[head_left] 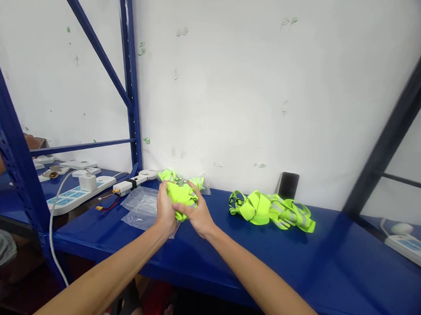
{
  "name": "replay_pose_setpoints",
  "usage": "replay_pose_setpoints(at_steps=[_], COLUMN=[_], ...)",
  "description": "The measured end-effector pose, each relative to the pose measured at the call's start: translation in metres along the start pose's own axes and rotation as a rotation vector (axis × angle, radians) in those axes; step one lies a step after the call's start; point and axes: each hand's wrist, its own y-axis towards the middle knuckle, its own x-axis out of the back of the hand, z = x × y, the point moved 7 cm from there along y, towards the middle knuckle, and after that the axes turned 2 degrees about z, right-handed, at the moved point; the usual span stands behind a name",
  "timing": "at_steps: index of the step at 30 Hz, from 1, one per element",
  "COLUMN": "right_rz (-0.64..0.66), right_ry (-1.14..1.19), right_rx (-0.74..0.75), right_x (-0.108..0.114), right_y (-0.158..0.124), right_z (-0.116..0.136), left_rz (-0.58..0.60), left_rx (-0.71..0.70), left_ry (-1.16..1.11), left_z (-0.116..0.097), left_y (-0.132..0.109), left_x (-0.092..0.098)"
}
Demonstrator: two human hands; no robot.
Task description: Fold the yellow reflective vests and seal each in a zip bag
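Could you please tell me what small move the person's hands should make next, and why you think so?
Probably move the bunched neon-yellow reflective vest left toward the clear plastic bag. The left hand and right hand are both pressing the vest into a compact bundle, and the bag lies right beside them on the blue steel shelf.

I log a plastic bag [139, 208] on the shelf [296, 270], a reflective vest [271, 210] to its right, a phone [288, 185] behind that vest against the wall [235, 83]
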Motion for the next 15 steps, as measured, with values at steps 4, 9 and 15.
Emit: replay_pose_setpoints(at_steps=[4,9,15], right_rz=[-0.012,-0.06,-0.096], right_ry=[-0.005,-0.268,-0.469], right_rx=[0.054,0.179,0.185], right_x=[-0.007,-0.006,0.041], right_y=[0.007,0.005,-0.001], right_z=[0.013,0.029,0.006], left_rz=[0.038,0.091,0.512], left_rx=[-0.03,-0.139,-0.252], left_ry=[-0.045,0.157,1.042], left_z=[-0.013,-0.008,-0.003], left_y=[-0.008,-0.011,0.004], left_x=[-0.009,-0.004,0.019])
